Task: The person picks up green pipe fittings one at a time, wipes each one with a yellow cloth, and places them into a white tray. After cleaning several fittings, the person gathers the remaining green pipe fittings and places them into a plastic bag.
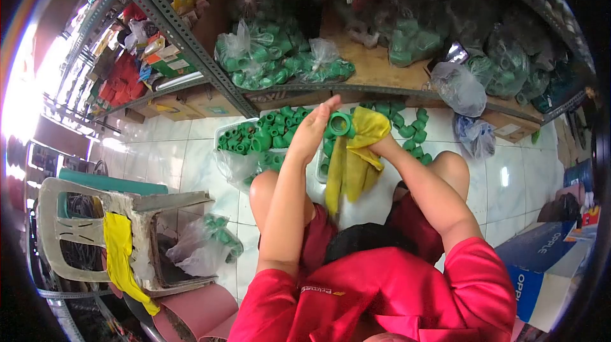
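My left hand (312, 132) is raised with its fingers stretched out flat, close beside a green pipe fitting (351, 127). The fitting's round opening faces me. A yellow cloth (372, 127) is bunched in my right hand (383, 145) and meets the fitting's right side; its long ends hang down between my knees. The cloth hides most of my right fingers. Below my hands, more green pipe fittings (261, 143) fill a tray on the floor to the left. Other loose green fittings (418, 136) lie on the tiles to the right.
Metal shelving (172, 30) ahead carries plastic bags of green fittings (273, 52). At left stands a worn plastic chair (73, 230) with a yellow cloth strip (121, 253) over it. A clear bag (197, 246) lies beside the chair. Blue-and-white boxes (538, 259) are at right.
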Action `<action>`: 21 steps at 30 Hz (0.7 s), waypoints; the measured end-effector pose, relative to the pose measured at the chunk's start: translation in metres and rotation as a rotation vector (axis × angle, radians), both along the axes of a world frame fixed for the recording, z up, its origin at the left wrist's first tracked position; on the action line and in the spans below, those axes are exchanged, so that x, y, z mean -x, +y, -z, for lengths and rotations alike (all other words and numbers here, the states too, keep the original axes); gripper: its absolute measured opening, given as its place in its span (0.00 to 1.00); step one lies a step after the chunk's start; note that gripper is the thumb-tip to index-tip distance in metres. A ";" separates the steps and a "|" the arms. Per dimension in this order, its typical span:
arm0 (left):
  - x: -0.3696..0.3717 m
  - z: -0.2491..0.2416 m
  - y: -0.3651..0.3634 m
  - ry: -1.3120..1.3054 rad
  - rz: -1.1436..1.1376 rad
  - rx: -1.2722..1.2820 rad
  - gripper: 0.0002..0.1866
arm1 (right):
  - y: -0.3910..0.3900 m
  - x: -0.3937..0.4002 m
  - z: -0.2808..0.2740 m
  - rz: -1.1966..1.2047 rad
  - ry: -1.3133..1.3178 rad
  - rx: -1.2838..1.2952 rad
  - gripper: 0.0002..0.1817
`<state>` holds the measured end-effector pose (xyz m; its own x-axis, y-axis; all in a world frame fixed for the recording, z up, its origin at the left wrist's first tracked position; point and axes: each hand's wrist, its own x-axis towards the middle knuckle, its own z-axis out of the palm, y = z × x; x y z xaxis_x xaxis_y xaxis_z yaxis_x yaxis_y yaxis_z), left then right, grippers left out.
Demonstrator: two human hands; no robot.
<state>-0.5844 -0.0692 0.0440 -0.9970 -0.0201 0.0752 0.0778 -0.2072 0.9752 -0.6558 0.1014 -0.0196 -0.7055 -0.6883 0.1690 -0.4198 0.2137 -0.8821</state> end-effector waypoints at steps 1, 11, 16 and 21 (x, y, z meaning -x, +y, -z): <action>0.001 0.007 -0.003 -0.120 -0.071 0.197 0.27 | 0.001 -0.005 0.000 0.079 0.141 0.020 0.23; -0.001 -0.007 0.008 -0.303 -0.077 0.357 0.30 | 0.000 0.011 0.005 0.321 0.641 0.040 0.21; 0.003 -0.003 0.008 -0.020 0.092 0.446 0.23 | 0.003 0.017 -0.018 -0.061 -1.244 0.546 0.08; 0.001 0.013 -0.002 -0.299 0.066 0.366 0.25 | 0.001 0.014 -0.032 0.087 0.225 -0.144 0.13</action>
<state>-0.5850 -0.0716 0.0312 -0.9741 0.0186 -0.2254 -0.2197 0.1590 0.9625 -0.6696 0.1028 0.0122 -0.7190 -0.6547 0.2333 -0.5763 0.3739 -0.7267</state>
